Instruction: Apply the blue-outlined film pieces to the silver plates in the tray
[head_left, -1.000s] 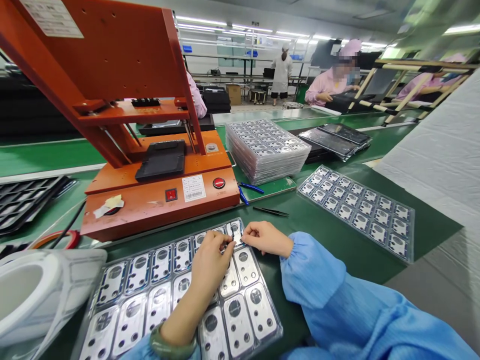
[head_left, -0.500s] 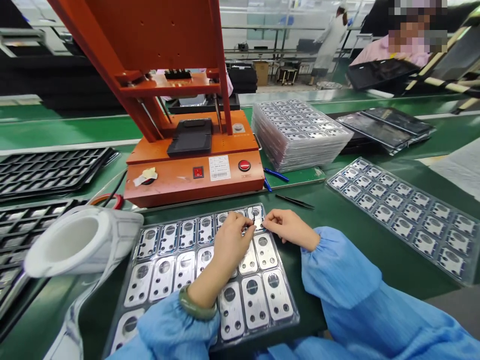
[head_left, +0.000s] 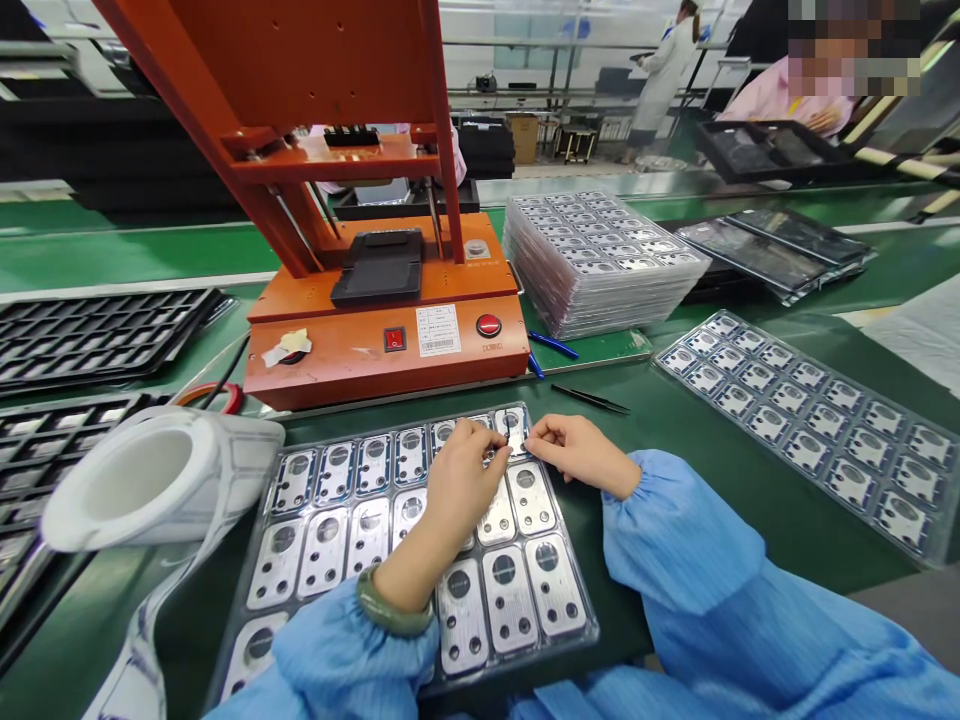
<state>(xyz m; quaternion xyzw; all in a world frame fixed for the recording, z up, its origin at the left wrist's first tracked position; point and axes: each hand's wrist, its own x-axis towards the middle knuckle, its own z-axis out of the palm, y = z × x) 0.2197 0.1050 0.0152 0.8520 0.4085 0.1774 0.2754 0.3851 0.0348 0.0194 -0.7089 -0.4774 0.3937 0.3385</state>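
A clear plastic tray (head_left: 517, 664) of silver metal plates with round holes lies in front of me. The far row of plates carries blue-edged pieces on top. My left hand (head_left: 466, 478) reaches over the tray, thumb and forefinger pinched at the left side of the far right corner plate (head_left: 513, 424). My right hand (head_left: 583, 455) is pinched at that plate's right edge, its other fingers curled. A small dark bit shows at the left fingertips; whatever either pinch holds is too small to make out.
Behind the tray stands an orange press (head_left: 390, 365) with a black fixture (head_left: 379, 268). Tweezers (head_left: 590, 399) and blue-handled pliers (head_left: 553, 346) lie right of it. A white tape roll (head_left: 142, 480) sits left. Stacked trays (head_left: 600, 290) and another filled tray (head_left: 806, 430) are right.
Both hands stay pinched at the same corner plate with hardly any movement. In the background, a person in pink has lowered a black tray.
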